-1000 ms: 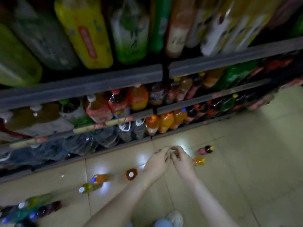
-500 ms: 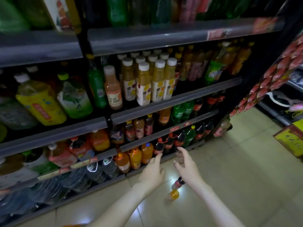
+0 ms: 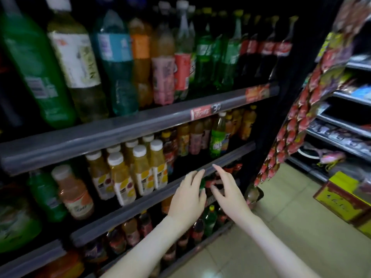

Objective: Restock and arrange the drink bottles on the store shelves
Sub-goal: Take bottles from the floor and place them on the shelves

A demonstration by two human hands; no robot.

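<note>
Neither grip holds anything: the left grip [image 3: 187, 195] and the right grip [image 3: 228, 194] hover close together with fingers loosely spread, in front of the grey shelf rail [image 3: 140, 199]. Between them, small green and red-topped drink bottles [image 3: 208, 182] stand on the shelf under that rail, partly hidden. The step probably calls for taking a bottle by its body, keeping it upright, and turning its label outward, clear of the neighbouring white-capped juice bottles [image 3: 140, 169].
</note>
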